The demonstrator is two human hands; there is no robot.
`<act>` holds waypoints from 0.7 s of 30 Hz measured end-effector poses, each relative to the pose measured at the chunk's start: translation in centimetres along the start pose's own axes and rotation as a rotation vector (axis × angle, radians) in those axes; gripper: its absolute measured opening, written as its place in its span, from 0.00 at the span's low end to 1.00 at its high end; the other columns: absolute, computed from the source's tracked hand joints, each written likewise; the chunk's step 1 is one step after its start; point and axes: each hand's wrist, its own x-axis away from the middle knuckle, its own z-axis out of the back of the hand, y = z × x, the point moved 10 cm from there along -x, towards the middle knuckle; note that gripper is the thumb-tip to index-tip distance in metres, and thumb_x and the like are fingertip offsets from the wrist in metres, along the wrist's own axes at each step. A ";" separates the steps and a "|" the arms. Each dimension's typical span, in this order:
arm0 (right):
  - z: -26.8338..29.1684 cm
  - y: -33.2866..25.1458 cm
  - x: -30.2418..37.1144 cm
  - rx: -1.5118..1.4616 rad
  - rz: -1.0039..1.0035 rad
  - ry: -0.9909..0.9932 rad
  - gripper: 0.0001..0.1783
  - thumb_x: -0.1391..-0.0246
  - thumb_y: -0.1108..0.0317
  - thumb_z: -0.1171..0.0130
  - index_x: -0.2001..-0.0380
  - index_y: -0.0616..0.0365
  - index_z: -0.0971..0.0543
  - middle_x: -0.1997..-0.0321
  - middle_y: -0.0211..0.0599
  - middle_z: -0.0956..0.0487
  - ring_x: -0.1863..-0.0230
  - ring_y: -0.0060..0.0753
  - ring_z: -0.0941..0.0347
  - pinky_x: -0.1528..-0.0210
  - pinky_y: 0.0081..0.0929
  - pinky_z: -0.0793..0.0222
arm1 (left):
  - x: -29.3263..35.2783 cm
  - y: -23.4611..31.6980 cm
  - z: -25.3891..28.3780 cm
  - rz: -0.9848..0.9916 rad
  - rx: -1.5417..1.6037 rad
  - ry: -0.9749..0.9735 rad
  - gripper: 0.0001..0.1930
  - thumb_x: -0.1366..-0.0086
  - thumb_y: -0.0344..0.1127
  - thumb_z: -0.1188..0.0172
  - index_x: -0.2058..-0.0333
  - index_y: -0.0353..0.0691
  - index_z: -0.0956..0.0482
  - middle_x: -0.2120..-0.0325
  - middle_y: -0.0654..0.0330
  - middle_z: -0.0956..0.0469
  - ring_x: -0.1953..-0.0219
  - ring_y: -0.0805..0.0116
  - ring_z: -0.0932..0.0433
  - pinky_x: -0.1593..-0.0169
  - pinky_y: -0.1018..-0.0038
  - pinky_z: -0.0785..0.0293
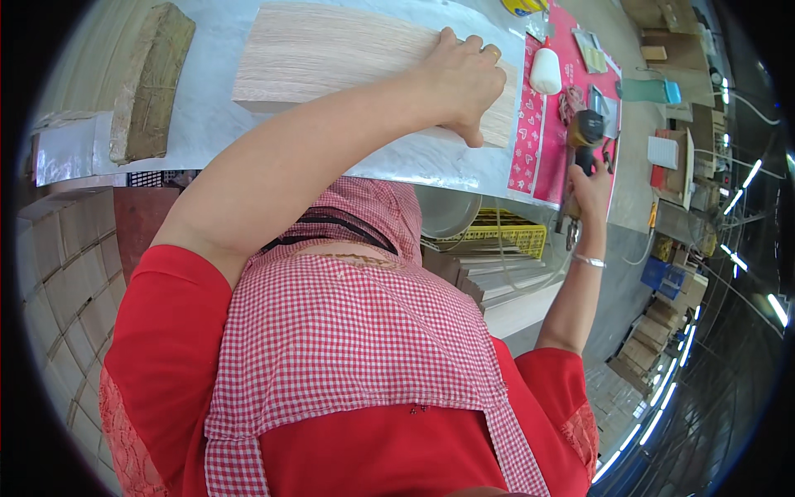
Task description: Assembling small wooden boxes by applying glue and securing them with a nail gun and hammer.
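We have the long, pale wood-grained rectangular piece (331, 54) on the marbled white tabletop (203, 124); our left forearm slants across it, left hand (468, 81) spread wide near its right end, and our right hand (590, 190), arm raised, grips a black-and-yellow handheld tool (587, 131)!

1. A pale marbled tabletop (211, 99) stretches across the upper area.
2. Below it sits a yellow crate (534, 240).
3. Pale boxes (62, 265) are stacked at the left.
4. Grey floor (625, 248) shows at the right, with a blue crate (662, 277) on it.
5. Bright strip lights (777, 310) line the dark ceiling (745, 398).
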 end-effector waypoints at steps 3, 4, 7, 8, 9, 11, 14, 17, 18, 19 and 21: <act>3.1 -3.3 3.9 -0.256 -0.136 -0.127 0.18 0.52 0.65 0.33 0.62 0.68 0.24 0.78 0.42 0.21 0.79 0.31 0.24 0.77 0.29 0.31 | 0.0 0.0 0.0 0.009 0.004 0.006 0.37 0.63 0.55 0.24 0.56 0.36 0.20 0.45 0.48 0.28 0.42 0.53 0.31 0.42 0.51 0.35; 3.6 -4.6 5.6 -0.311 -0.175 -0.140 0.15 0.51 0.65 0.32 0.67 0.66 0.23 0.81 0.36 0.23 0.83 0.24 0.28 0.81 0.25 0.35 | 0.1 0.0 -0.1 0.012 0.007 0.008 0.37 0.63 0.55 0.24 0.56 0.37 0.20 0.45 0.48 0.28 0.42 0.53 0.31 0.42 0.51 0.35; 4.7 -8.5 9.4 -0.376 -0.196 -0.202 0.13 0.49 0.66 0.31 0.74 0.65 0.23 0.86 0.29 0.26 0.88 0.17 0.33 0.85 0.20 0.41 | 0.1 -0.1 -0.2 0.011 0.013 0.012 0.38 0.64 0.55 0.24 0.55 0.37 0.20 0.45 0.48 0.28 0.42 0.53 0.31 0.42 0.51 0.36; 4.7 -9.7 10.4 -0.389 -0.173 -0.254 0.13 0.49 0.66 0.31 0.75 0.65 0.23 0.86 0.29 0.27 0.88 0.17 0.34 0.85 0.21 0.41 | 0.1 -0.1 -0.2 0.015 0.014 0.010 0.38 0.64 0.55 0.24 0.55 0.38 0.20 0.45 0.49 0.28 0.42 0.53 0.31 0.41 0.51 0.37; 4.6 -10.9 11.1 -0.405 -0.148 -0.299 0.13 0.48 0.67 0.31 0.76 0.65 0.22 0.87 0.28 0.27 0.89 0.17 0.34 0.85 0.21 0.41 | 0.1 -0.1 -0.2 0.019 0.013 0.009 0.38 0.64 0.54 0.24 0.55 0.38 0.20 0.45 0.49 0.28 0.41 0.53 0.31 0.41 0.51 0.37; 4.5 -12.0 12.0 -0.373 -0.144 -0.335 0.12 0.48 0.67 0.31 0.74 0.65 0.22 0.87 0.27 0.27 0.89 0.17 0.35 0.85 0.20 0.42 | 0.1 -0.2 -0.1 0.028 0.017 0.011 0.38 0.64 0.54 0.24 0.54 0.38 0.20 0.45 0.49 0.28 0.41 0.53 0.32 0.41 0.51 0.37; 4.0 -12.9 12.5 -0.320 -0.131 -0.403 0.11 0.46 0.67 0.32 0.70 0.65 0.22 0.86 0.25 0.28 0.88 0.16 0.36 0.85 0.19 0.43 | 0.1 -0.2 -0.2 0.030 0.009 -0.009 0.38 0.64 0.54 0.24 0.54 0.39 0.20 0.44 0.50 0.28 0.40 0.54 0.32 0.41 0.51 0.38; 4.2 -13.1 12.6 -0.340 -0.150 -0.386 0.10 0.46 0.68 0.32 0.69 0.65 0.21 0.86 0.26 0.28 0.88 0.16 0.36 0.85 0.19 0.43 | 0.2 -0.2 -0.4 0.041 0.006 -0.027 0.37 0.63 0.53 0.24 0.53 0.39 0.20 0.44 0.50 0.28 0.40 0.54 0.32 0.41 0.51 0.38; 4.1 -13.3 12.6 -0.335 -0.134 -0.398 0.10 0.46 0.68 0.32 0.69 0.65 0.21 0.86 0.26 0.28 0.88 0.16 0.36 0.85 0.19 0.43 | 0.1 -0.2 -0.3 0.037 0.004 -0.018 0.37 0.63 0.53 0.24 0.53 0.39 0.20 0.44 0.50 0.28 0.40 0.54 0.33 0.41 0.51 0.38; 4.1 -13.5 12.6 -0.339 -0.132 -0.397 0.10 0.46 0.68 0.32 0.69 0.65 0.21 0.86 0.26 0.28 0.88 0.16 0.37 0.85 0.19 0.43 | 0.1 -0.3 -0.5 0.040 0.004 -0.029 0.37 0.63 0.53 0.24 0.53 0.39 0.20 0.44 0.50 0.28 0.40 0.54 0.33 0.41 0.51 0.38; 4.2 -13.6 12.5 -0.361 -0.142 -0.391 0.10 0.46 0.69 0.33 0.67 0.66 0.21 0.86 0.25 0.28 0.88 0.16 0.37 0.86 0.19 0.43 | 0.1 -0.2 -0.5 0.042 -0.003 -0.024 0.38 0.63 0.53 0.24 0.53 0.39 0.20 0.44 0.50 0.28 0.40 0.54 0.32 0.41 0.51 0.38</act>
